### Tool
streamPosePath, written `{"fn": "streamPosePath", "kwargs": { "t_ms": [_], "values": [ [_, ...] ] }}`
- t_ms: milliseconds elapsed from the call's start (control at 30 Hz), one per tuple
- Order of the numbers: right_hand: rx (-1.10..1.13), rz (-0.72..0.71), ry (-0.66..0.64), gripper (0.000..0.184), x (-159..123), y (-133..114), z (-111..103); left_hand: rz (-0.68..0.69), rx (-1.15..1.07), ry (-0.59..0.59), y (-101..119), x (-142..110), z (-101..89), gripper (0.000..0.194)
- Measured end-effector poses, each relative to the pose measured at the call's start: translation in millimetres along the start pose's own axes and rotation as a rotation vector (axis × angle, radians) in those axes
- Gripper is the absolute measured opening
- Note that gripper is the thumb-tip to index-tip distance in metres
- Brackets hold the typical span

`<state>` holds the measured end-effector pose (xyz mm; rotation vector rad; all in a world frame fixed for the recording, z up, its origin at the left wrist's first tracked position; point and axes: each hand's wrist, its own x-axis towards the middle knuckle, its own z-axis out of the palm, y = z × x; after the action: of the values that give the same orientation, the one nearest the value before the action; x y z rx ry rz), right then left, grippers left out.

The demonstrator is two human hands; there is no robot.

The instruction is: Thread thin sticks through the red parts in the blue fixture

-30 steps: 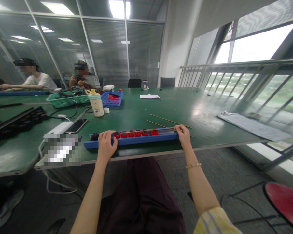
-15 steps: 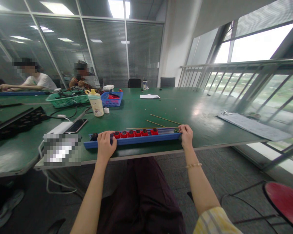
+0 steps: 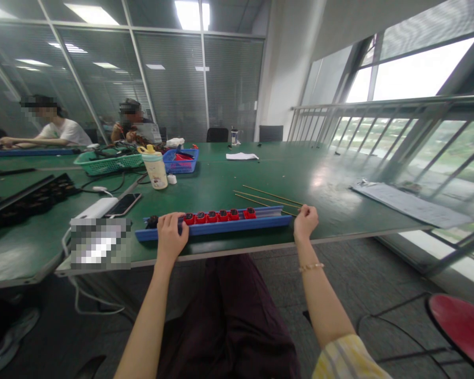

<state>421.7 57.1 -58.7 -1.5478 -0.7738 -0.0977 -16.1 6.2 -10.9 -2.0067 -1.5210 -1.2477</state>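
A long blue channel (image 3: 237,228) lies along the front edge of the table, with several red block-like pieces (image 3: 222,216) in a row inside it and a dark piece (image 3: 152,221) at its left end. My left hand (image 3: 171,234) is closed over the left part of the channel, thumb on the near wall. Just past the channel's right end, my right hand (image 3: 306,223) pinches the end of a thin brass-coloured rod (image 3: 260,197). Two similar thin rods (image 3: 268,193) lie on the table beside it; their right ends pass near or behind my fingers.
A cream cup (image 3: 156,170), a blue basket (image 3: 181,160) and a green basket (image 3: 109,162) stand behind to the left. A phone (image 3: 124,205) and white power bank (image 3: 95,209) lie left. Papers (image 3: 411,204) rest at the right. Two people (image 3: 65,130) sit at the far left.
My right hand has moved right, drawing the thin rod from above the red pieces to beyond the channel, beside the other rods. My left hand has stayed on the channel.
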Motion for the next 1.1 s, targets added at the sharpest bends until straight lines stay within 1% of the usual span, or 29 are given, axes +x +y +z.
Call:
{"fn": "streamPosePath", "kwargs": {
  "t_ms": [100, 200, 300, 467, 567, 633, 767, 833, 933, 1100],
  "values": [
    [-0.073, 0.056, 0.028, 0.031, 0, 3, 1, 0.000, -0.001, -0.001, 0, 0, 0.0, 0.023],
    [-0.161, 0.072, -0.020, 0.028, 1, 6, 2, 0.005, 0.006, -0.001, 0, 0, 0.1, 0.023],
    [-0.267, 0.038, -0.104, 0.024, 4, 10, 0, 0.012, 0.017, -0.002, -1, 0, 0.3, 0.024],
    [-0.473, -0.096, -0.299, 0.019, 14, 21, -10, 0.017, 0.014, 0.002, -3, -1, 1.5, 0.023],
    [-0.588, -0.109, -0.363, 0.021, 18, 24, -12, 0.026, 0.014, 0.012, -5, -1, 2.4, 0.023],
    [-0.614, -0.118, -0.388, 0.023, 18, 23, -11, 0.028, 0.013, 0.015, -5, -1, 2.9, 0.023],
    [-0.638, -0.128, -0.382, 0.027, 14, 20, -11, 0.036, 0.016, 0.014, -6, -1, 3.3, 0.024],
    [-0.674, -0.144, -0.389, 0.032, 11, 17, -11, 0.037, 0.020, 0.013, -6, -1, 3.2, 0.023],
    [-0.763, -0.183, -0.419, 0.038, 6, 13, -11, 0.040, 0.029, 0.012, -6, -1, 2.9, 0.023],
    [-0.916, -0.239, -0.454, 0.044, -2, 5, -10, 0.040, 0.024, 0.011, -6, -1, 2.5, 0.023]
  ]
}}
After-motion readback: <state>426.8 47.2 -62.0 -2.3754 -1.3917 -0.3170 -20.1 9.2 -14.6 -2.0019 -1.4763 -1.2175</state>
